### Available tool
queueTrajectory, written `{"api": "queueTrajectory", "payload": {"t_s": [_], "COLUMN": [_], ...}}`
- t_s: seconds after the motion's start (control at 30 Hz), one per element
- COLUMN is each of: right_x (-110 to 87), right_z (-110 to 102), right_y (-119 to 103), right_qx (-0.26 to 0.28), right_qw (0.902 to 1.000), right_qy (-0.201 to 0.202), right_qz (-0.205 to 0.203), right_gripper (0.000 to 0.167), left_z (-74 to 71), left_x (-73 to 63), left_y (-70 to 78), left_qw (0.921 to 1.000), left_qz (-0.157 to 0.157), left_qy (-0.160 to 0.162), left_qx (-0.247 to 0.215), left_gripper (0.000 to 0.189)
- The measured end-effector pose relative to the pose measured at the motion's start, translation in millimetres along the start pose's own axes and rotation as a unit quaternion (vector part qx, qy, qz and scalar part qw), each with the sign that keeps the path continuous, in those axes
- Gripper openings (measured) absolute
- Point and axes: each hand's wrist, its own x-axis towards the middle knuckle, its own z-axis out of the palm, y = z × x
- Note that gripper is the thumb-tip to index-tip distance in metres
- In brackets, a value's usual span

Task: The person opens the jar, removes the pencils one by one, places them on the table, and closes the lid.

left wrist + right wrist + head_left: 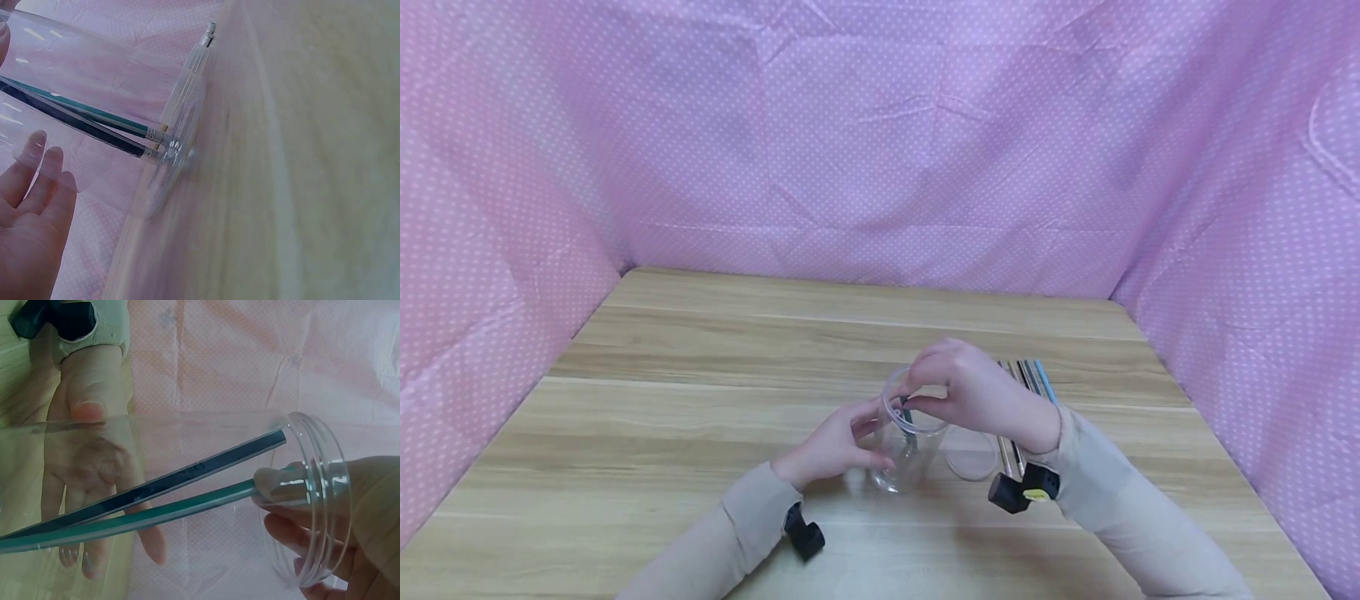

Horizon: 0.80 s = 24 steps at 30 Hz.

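A clear plastic jar (897, 467) stands upright on the table. My left hand (835, 442) grips its side, thumb toward the front and fingers round the back. Inside the jar lean a green pencil (156, 519) and a dark pencil (206, 467), their metal-banded eraser ends down at the base in the left wrist view. My right hand (970, 387) reaches over the rim, and its fingertips pinch the top of the green pencil inside the mouth. The dark pencil's top stays loose against the jar's inside.
Right of the jar lies a round clear lid (970, 455). Beyond it several pencils lie side by side, partly hidden under the right forearm, among them a light blue pencil (1045, 380). Pink dotted cloth (865, 150) hangs round the wooden table (700, 350).
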Motion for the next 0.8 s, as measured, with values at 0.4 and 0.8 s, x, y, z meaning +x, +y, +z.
{"api": "queueTrajectory", "payload": {"t_s": [0.4,0.8], "right_x": [-8.3,-11.1], "right_z": [3.3,0.2], "right_y": [6.8,8.7], "right_qx": [0.150,0.445], "right_qw": [0.9866,0.8645], "right_qy": [0.053,0.187], "right_qz": [0.038,0.138], "right_gripper": [0.022,0.029], "left_z": [0.5,0.3], "left_x": [0.8,0.9], "left_y": [-1.7,-2.1], "left_qw": [0.9998,0.9994], "left_qz": [0.017,0.029], "left_qy": [0.000,-0.005], "left_qx": [0.004,0.017], "left_gripper": [0.079,0.086]}}
